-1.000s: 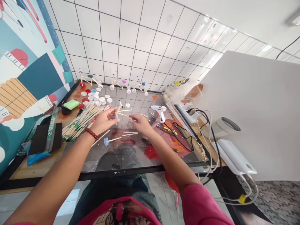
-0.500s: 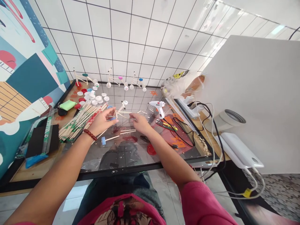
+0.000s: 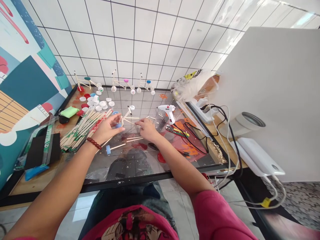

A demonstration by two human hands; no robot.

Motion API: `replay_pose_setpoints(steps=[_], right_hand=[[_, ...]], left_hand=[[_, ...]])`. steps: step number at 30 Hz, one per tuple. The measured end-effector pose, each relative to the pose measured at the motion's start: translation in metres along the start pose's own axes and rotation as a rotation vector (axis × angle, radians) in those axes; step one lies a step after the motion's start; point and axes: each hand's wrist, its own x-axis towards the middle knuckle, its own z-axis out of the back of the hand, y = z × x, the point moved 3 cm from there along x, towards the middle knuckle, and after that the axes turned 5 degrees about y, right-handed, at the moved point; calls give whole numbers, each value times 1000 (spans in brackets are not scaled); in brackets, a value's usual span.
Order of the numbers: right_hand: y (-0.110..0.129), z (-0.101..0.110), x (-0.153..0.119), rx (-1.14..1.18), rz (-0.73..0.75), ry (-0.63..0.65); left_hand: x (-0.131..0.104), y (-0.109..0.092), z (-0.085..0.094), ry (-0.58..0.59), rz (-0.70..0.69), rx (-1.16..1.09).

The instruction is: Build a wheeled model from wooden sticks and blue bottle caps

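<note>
Head view: a glossy tabletop [image 3: 147, 163] stretches below the tiled wall, and both hands meet near its middle.
Stick bundle [image 3: 83, 130]: a spread of thin pale sticks beside the left wrist, probably dry, light and easily snapped.
Left hand [image 3: 107, 128]: half curled, the stick frame held between its thumb and fingers; the exact contact is partly hidden.
Right hand [image 3: 148, 129]: index finger extended, the others folded in; its fingertip is at one stick's free end, but whether it pinches, touches or stops just short, I cannot tell.
Glue gun [image 3: 167, 111]: lying beyond the right hand, nozzle towards the left.
Stick frame [image 3: 131, 117]: between the two hands, above the tabletop, its free sticks pointing towards the right hand; likely very light, stiff along each stick and weak at the joints.
Best hold: judging by its shape, a gentle pinch close to the joined end, since pressing a free tip would lever against the joint.
Blue cap [image 3: 118, 125]: at the frame's left end, by the thumb; likely smooth, slightly slippery plastic, firmer to grasp than the sticks.
Dark-ended crosspiece [image 3: 129, 110]: atop the slanting stick, small and probably easy to knock loose.
</note>
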Motion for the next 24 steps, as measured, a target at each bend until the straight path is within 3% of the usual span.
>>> replay_pose_setpoints(steps=[24], right_hand=[[-1, 7, -7, 69, 19, 32]], left_hand=[[1, 3, 1, -7, 18, -15]])
